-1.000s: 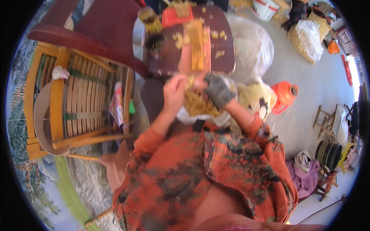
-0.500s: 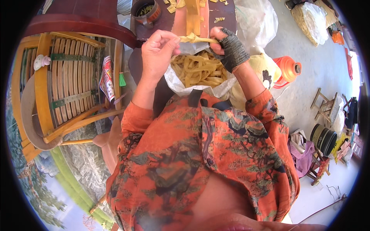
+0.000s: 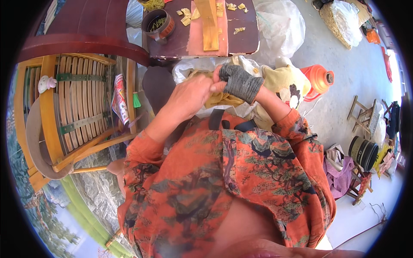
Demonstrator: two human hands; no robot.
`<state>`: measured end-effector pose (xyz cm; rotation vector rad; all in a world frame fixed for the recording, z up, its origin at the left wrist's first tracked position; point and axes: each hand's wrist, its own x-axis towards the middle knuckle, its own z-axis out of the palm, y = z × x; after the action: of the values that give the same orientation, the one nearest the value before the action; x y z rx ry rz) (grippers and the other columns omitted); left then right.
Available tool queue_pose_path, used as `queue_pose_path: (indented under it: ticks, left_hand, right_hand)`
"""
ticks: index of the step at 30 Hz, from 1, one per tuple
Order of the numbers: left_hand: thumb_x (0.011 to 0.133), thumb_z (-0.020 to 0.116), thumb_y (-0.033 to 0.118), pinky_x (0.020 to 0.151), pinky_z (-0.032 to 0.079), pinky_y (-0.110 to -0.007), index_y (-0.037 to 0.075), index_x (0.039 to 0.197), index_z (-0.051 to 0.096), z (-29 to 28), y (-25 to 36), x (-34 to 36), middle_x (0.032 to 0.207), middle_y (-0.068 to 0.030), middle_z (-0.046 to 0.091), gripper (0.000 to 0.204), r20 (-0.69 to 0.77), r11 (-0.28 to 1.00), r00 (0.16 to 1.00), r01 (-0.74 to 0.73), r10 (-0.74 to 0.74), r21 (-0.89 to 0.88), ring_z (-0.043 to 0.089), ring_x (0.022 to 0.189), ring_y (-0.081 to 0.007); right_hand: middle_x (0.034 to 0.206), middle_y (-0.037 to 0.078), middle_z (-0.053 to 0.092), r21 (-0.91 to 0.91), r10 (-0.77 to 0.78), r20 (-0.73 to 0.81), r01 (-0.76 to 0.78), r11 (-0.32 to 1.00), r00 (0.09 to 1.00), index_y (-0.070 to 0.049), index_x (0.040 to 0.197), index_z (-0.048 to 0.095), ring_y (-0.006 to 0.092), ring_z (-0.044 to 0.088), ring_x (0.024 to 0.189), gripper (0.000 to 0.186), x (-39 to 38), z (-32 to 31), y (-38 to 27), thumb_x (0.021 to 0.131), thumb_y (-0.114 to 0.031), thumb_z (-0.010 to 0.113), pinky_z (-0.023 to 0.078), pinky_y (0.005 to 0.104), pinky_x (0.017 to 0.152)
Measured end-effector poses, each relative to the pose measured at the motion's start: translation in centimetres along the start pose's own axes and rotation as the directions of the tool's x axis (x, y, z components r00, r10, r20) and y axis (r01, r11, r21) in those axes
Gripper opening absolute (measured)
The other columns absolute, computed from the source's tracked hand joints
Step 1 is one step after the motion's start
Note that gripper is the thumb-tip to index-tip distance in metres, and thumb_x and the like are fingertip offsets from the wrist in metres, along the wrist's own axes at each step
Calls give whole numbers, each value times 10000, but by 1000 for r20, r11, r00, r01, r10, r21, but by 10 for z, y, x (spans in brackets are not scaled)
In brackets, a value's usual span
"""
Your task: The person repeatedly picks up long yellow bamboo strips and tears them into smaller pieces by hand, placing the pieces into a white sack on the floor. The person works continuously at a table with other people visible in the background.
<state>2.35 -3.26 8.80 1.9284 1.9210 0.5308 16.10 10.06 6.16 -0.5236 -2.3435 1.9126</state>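
My bare left hand (image 3: 191,94) and my right hand (image 3: 241,81), in a grey fingerless glove, are closed and pressed against each other at the fingers. Between them the yellowish, ribbon-like strip seen a moment ago is almost wholly hidden by the fingers. Just beneath the hands lies a heap of similar yellowish strips (image 3: 221,100) in an open white plastic bag (image 3: 183,69). The hands cover most of that heap.
Ahead, a dark table (image 3: 241,43) bears a wooden bar (image 3: 209,34) on a pink sheet, small yellow pieces (image 3: 186,19) and a brown mug (image 3: 158,26). An orange flask (image 3: 316,81) stands to the right. At left is a slatted wooden chair (image 3: 81,92).
Both hands have come down toward me from the table edge and drawn together. The knotted strip, stretched in plain sight between them before, is now covered by the fingers.
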Motion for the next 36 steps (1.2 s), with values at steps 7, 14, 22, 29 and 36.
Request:
queue_pose_path:
  ticks: [7,14,22,29,36]
  left_hand:
    - [778,514,105,589,399,-390,76,784,469,-41,1,-15,694,-74,496,54,29,965,977,-213,211,155,532,677,-276]
    - [845,532,115,461,352,-302,98,946,543,12,-63,31,641,-20,476,103,-362,937,932,-149,26,-316,467,514,-148]
    - [877,528,159,661,391,-199,69,972,550,23,-81,79,754,39,523,133,-161,626,920,108,-357,-772,474,726,-49]
    - [851,556,221,703,408,-218,46,903,583,17,-88,99,805,11,577,185,-215,640,878,126,-428,-758,492,768,-57]
    - [796,564,263,707,450,-318,9,872,600,35,-109,117,821,-115,631,267,-224,810,897,208,-382,-548,588,774,-202]
  right_hand:
    - [734,81,594,-62,-58,80,63,996,995,-30,814,580,178,563,716,253,-25,-6,-35,800,-277,632,444,293,686]
    - [639,124,564,-146,-141,-360,94,985,922,-27,779,598,257,564,636,310,14,-5,-16,787,-335,632,450,341,627]
    - [697,156,599,-227,-4,-495,-125,966,869,19,807,615,258,586,660,357,56,-38,23,781,-337,628,454,347,632]
    - [773,183,593,-395,-190,-551,-53,917,812,-12,864,598,327,590,746,332,77,-48,24,794,-337,581,456,393,685]
    - [849,186,607,-590,-136,-524,-244,770,841,-35,910,590,365,580,803,343,96,-42,66,821,-356,510,454,416,732]
